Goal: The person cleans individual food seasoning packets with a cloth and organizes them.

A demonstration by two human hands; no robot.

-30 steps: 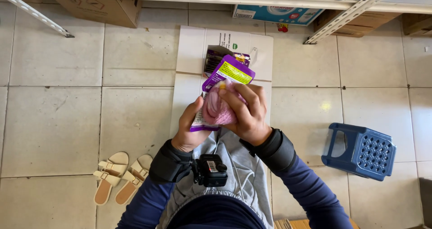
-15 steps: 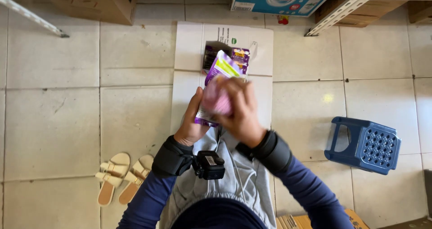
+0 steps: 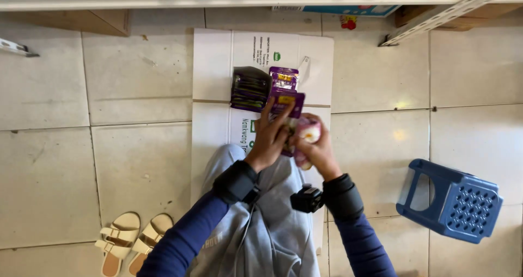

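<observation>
Both hands, left hand (image 3: 271,137) and right hand (image 3: 315,146), clamped together on a purple-and-pink packet (image 3: 297,125) over the flattened cardboard sheet (image 3: 212,75), with two purple packets (image 3: 264,86) (contents unclear) already lying on the cardboard just beyond, blue stool (image 3: 452,201) off to its right.

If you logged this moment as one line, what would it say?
left hand: grips purple packet | right hand: holds pink packet | ahead: purple packets on flattened cardboard | blue stool on its side, right
</observation>
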